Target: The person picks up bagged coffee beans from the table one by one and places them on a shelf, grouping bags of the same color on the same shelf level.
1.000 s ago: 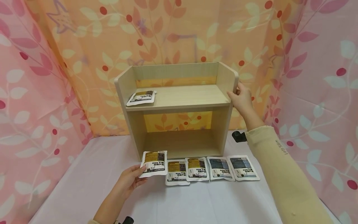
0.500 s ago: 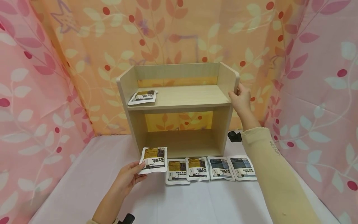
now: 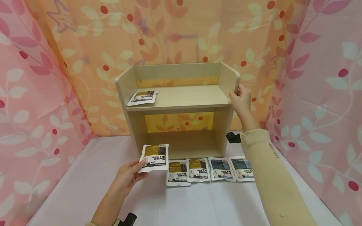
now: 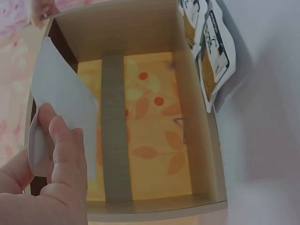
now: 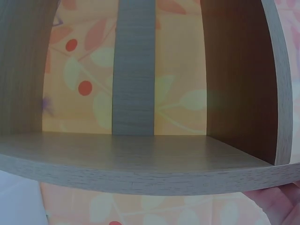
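Observation:
My left hand (image 3: 128,175) pinches a white pouch (image 3: 154,158) with a brown and gold label, held up before the lower left of a light wooden shelf (image 3: 181,107). From the left wrist view, the pale back of that pouch (image 4: 63,101) shows, thumb on one face and fingers on the other. My right hand (image 3: 241,99) grips the right side panel of the shelf near its upper board; the far fingers are hidden behind the panel. Another brown-labelled pouch (image 3: 142,98) lies at the left end of the upper board.
In front of the shelf, a row lies on the white cloth (image 3: 198,207): brown-labelled pouches (image 3: 198,170) at left, blue-labelled pouches (image 3: 222,169) at right. My right sleeve partly covers the last one. Patterned curtains (image 3: 169,31) stand behind and at both sides.
The left hand has raised its pouch slightly, toward the shelf's lower opening. My right hand keeps its hold on the side panel, while its forearm has shifted left over the end pouch.

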`<state>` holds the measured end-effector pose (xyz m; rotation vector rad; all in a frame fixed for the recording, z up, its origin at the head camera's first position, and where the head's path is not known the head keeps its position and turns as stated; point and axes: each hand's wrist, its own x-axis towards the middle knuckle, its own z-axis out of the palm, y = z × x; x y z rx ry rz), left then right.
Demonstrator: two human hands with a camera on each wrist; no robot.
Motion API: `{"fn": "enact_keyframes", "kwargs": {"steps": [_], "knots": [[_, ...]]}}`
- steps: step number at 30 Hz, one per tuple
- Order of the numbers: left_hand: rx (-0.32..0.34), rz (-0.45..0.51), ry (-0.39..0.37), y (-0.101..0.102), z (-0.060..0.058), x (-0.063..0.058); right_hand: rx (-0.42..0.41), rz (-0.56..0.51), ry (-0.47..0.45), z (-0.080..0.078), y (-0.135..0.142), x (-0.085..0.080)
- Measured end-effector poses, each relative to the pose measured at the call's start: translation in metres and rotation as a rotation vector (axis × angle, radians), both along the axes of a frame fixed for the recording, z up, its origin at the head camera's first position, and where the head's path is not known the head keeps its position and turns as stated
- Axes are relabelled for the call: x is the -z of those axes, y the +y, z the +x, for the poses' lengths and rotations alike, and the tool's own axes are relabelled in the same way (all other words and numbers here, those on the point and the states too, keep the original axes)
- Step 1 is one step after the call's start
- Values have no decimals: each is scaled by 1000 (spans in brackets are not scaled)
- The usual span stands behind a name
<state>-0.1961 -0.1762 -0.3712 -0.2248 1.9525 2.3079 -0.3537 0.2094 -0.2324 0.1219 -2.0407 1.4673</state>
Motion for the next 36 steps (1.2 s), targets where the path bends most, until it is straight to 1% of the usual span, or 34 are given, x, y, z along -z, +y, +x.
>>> {"fn": "enact_keyframes", "kwargs": {"steps": [10, 15, 19, 25, 32, 36], "knots": [[-7, 50, 29, 0, 3, -13, 0, -1, -6, 1, 1, 0], [-12, 51, 44, -3, 6, -20, 6, 17, -15, 3, 0, 0], [-13, 52, 54, -4, 7, -26, 6, 23, -3, 3, -1, 0], [-24, 70, 68, -3, 6, -32, 3, 18, 4, 2, -1, 1], [-12, 84, 97, 2, 5, -42, 1, 12, -13, 2, 0, 0], [-20, 92, 102, 5, 5, -46, -3, 9, -19, 3, -1, 0]]}}
